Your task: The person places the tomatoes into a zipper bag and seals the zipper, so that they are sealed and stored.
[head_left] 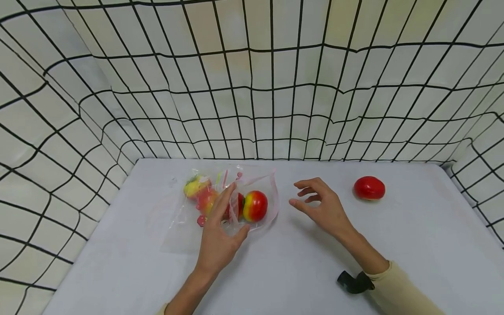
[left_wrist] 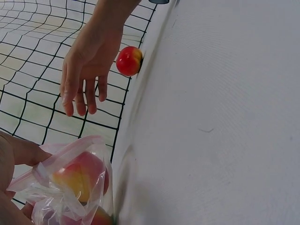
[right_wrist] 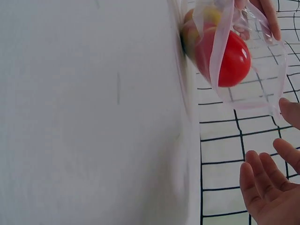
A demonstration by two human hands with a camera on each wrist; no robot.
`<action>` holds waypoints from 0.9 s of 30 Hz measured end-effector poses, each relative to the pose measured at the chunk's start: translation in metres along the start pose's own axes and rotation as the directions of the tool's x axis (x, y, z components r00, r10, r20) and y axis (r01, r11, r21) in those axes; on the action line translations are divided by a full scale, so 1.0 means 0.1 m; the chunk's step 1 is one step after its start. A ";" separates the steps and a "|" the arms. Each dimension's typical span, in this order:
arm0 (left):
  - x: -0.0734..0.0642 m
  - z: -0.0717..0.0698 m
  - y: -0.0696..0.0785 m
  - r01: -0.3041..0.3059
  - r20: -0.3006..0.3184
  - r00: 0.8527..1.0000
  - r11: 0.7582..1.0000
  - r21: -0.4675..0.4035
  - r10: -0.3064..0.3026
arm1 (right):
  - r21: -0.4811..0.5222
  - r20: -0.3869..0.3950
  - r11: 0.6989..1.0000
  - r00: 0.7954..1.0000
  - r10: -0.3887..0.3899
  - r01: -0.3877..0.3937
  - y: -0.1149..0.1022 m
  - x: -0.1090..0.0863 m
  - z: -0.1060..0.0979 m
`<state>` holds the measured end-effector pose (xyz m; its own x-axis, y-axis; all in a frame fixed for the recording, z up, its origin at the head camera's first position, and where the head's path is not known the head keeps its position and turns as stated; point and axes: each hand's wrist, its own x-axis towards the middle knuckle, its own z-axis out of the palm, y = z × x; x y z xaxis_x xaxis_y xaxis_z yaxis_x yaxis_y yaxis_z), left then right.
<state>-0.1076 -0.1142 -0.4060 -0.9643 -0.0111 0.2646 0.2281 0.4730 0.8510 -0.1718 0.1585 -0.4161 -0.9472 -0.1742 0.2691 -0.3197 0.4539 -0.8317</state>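
Note:
A clear plastic bag (head_left: 173, 234) with a pink-edged mouth lies on the table's left half. Inside it, a red-and-yellow apple (head_left: 256, 206) sits near the mouth, with several more red, pink and yellow fruits (head_left: 195, 187) deeper in, partly covered by my hand and printed plastic. My left hand (head_left: 220, 245) grips the bag near its mouth, fingers on the far side and thumb on the near side. To the right of the mouth, my right hand (head_left: 324, 210) hovers with loosely bent fingers and holds nothing. In the right wrist view its fingers (right_wrist: 266, 173) are spread below the bag's rim (right_wrist: 253, 106).
A glossy red fruit (head_left: 369, 188) rests on the right side of the white table (head_left: 275, 280). Beside my right sleeve is a black curved object (head_left: 350, 282). Black netting (head_left: 271, 87) over pale walls encloses the table at the back and sides.

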 end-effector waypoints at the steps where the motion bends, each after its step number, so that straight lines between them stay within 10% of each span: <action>1: 0.00 0.00 0.00 0.005 0.001 1.000 1.000 0.003 -0.005 | -0.003 -0.004 1.000 1.000 0.003 -0.003 0.01 0.00 -0.02; 27: -0.02 0.00 -0.01 0.013 0.004 1.000 0.999 0.031 -0.013 | -0.085 -0.104 0.996 0.994 0.017 -0.025 0.21 -0.02 -0.59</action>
<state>-0.1060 -0.1148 -0.4076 -0.9678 -0.0140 0.2515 0.2111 0.4996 0.8401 -0.1781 0.2204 -0.4054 -0.9496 -0.0750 0.3043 -0.2964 0.5305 -0.7942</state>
